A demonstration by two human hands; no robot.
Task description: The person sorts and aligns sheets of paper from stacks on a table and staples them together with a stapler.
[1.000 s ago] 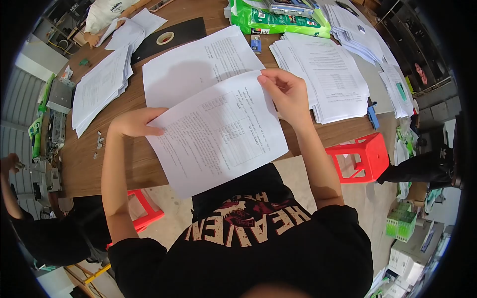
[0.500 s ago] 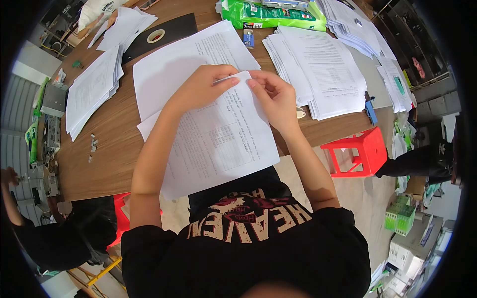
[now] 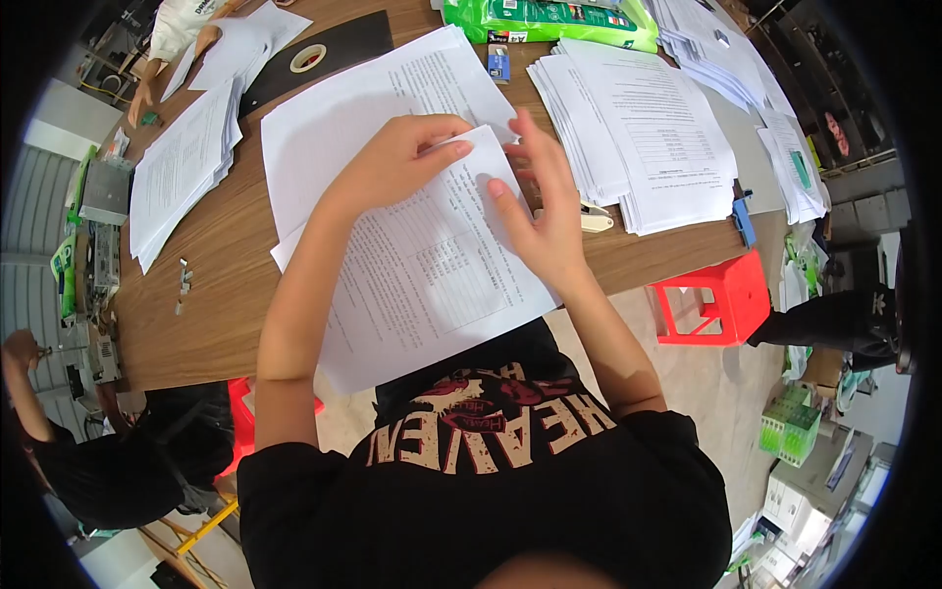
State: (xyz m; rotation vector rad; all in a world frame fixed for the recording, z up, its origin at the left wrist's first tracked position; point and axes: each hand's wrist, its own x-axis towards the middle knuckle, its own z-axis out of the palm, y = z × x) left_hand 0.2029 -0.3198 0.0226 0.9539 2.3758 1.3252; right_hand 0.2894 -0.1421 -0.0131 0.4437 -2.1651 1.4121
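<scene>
My left hand pinches the top edge of some printed sheets, thumb on top and fingers behind. The sheets lean toward me over the table's front edge. Beside their upper right edge, my right hand has its fingers apart, with the thumb over the paper; nothing shows in its grasp. Beneath and beyond the held sheets lie other large printed pages. A pale tool, partly hidden behind my right hand, rests on the table; its kind is unclear.
Paper stacks lie at right and left. A tape roll sits on a black sheet. A small blue box lies below a green package. A red stool stands at right. Another person's hand is at upper left.
My right hand has let go of the sheets' top corner and spread its fingers, moving slightly right. My left hand keeps its pinch. Another person's hand has come into view at upper left.
</scene>
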